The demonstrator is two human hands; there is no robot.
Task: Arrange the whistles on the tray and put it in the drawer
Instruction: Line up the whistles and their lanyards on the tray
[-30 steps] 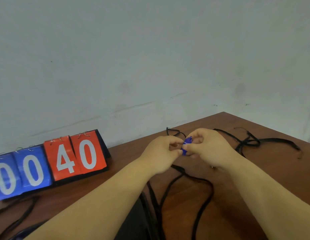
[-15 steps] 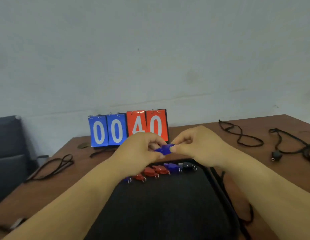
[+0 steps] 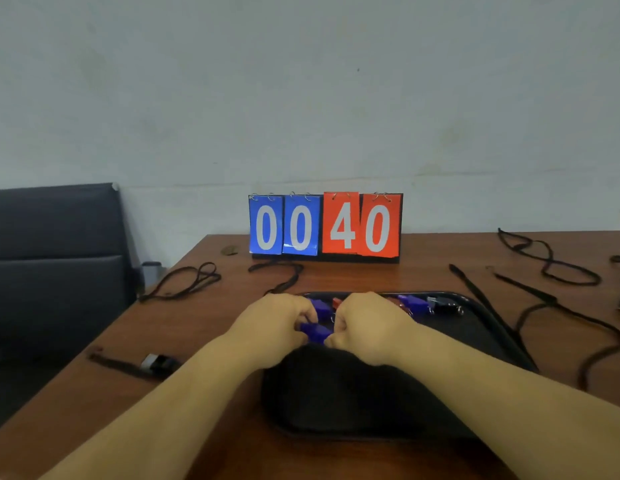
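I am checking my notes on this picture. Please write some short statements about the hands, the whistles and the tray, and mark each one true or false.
1. Both hands, left and right, hold one blue whistle. True.
2. The tray is white. False: it is black.
3. The scoreboard reads 00 40. True.
4. No whistles lie on the tray yet. False: the row of whistles lies along its far edge.
5. The black cords all lie on the tray. False: they lie on the table.

Table (image 3: 204,327) — tray (image 3: 488,327); cords (image 3: 184,282); scoreboard (image 3: 325,225)
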